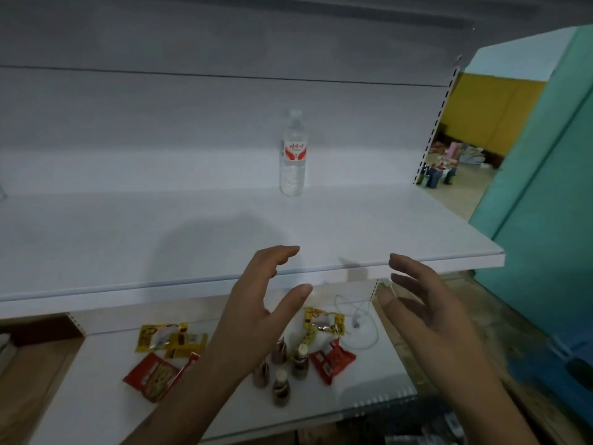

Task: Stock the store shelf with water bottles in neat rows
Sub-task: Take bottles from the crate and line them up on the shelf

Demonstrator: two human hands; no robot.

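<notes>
Both hands hold nothing: the left hand (256, 297) and right hand (426, 303) hover with fingers loosely spread, palms facing each other, over the front edge of the white shelf (128, 239). One water bottle (293, 155) stands upright at the shelf's back edge, right of centre. Snack packets (167, 342) and small brown bottles (282, 377) lie on the lower shelf (96, 396).

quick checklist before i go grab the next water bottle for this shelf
1. Both hands free: ok. The left hand and right hand are open and hold nothing.
2. First water bottle upright: ok, it stands at the back of the upper shelf.
3. Room beside it for a row: ok, bare shelf on both sides.
4. Label facing front: ok, the red label shows.
5. Supply of more bottles: cannot tell, none in view.
6. Lower shelf: not ok, scattered snack packets, small brown bottles and a white cable.
</notes>
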